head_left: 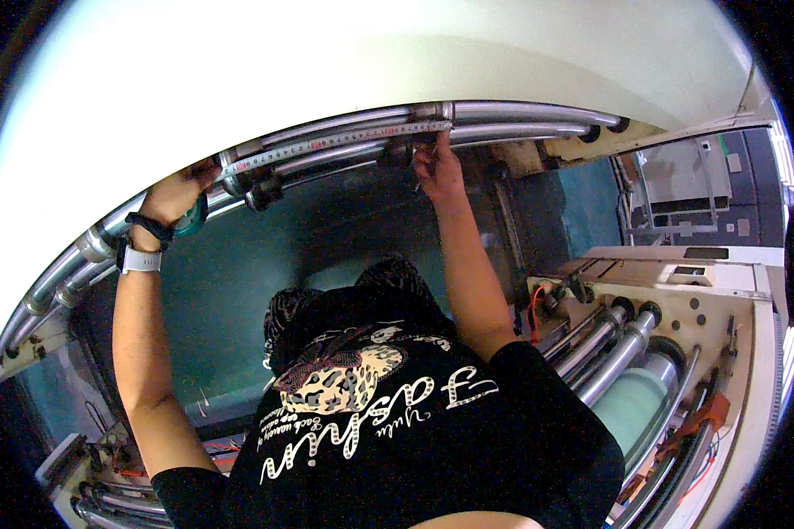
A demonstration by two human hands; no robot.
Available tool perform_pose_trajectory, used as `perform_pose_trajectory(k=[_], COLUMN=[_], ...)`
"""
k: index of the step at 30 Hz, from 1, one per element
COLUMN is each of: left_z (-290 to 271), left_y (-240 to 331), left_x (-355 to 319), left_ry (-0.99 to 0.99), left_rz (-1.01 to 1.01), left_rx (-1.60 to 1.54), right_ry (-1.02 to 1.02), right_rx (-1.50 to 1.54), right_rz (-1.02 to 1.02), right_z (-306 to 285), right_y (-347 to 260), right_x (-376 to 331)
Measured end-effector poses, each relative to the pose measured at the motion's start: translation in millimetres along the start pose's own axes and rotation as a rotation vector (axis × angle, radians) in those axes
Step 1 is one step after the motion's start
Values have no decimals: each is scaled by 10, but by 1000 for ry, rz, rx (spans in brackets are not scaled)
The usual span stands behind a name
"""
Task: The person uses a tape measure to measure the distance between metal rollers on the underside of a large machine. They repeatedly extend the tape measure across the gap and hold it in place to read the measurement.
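A pale measuring tape [335, 141] with black and red markings is stretched along a pair of shiny metal shafts [520, 132]. At its left end is my left hand [178, 196], its fingers closed round the tape by a shaft collar and partly hidden. A rounded green object [192, 217], perhaps the tape's case, shows under that palm. My right hand [439, 169] pinches the tape's other end, a fingertip pressed up against it beside a metal collar [432, 112]. Dark clamp-like fittings [263, 194] sit on the shafts between my hands.
A large white panel [370, 53] curves above the shafts. Behind me at lower right stands a machine frame [723, 326] with metal rollers [604, 353], a pale green roller [631, 401] and orange wiring. More rollers [119, 494] lie at lower left. Dark green floor [229, 300] shows below.
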State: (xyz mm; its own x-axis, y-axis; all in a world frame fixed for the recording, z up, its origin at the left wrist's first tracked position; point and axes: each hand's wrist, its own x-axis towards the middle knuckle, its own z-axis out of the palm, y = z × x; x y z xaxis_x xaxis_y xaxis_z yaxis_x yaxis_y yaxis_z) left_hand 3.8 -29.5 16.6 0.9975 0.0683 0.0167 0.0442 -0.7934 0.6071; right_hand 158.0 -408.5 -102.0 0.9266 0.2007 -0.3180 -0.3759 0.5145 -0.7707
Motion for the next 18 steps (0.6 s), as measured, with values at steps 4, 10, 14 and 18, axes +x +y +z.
perform_pose_trajectory(k=[4, 10, 14, 18], left_z=[9, -23, 13, 42], left_y=[0, -82, 24, -29], left_x=[11, 53, -29, 10], left_ry=[-38, -185, -42, -32], left_rz=[-53, -235, -60, -78], left_rx=[-91, -95, -132, -112], right_ry=[27, 150, 255, 169], right_rx=[-30, -124, -276, -405], right_rz=[10, 34, -277, -675], right_z=[10, 188, 253, 184], right_y=[-16, -134, -246, -348], right_x=[-30, -170, -318, -104])
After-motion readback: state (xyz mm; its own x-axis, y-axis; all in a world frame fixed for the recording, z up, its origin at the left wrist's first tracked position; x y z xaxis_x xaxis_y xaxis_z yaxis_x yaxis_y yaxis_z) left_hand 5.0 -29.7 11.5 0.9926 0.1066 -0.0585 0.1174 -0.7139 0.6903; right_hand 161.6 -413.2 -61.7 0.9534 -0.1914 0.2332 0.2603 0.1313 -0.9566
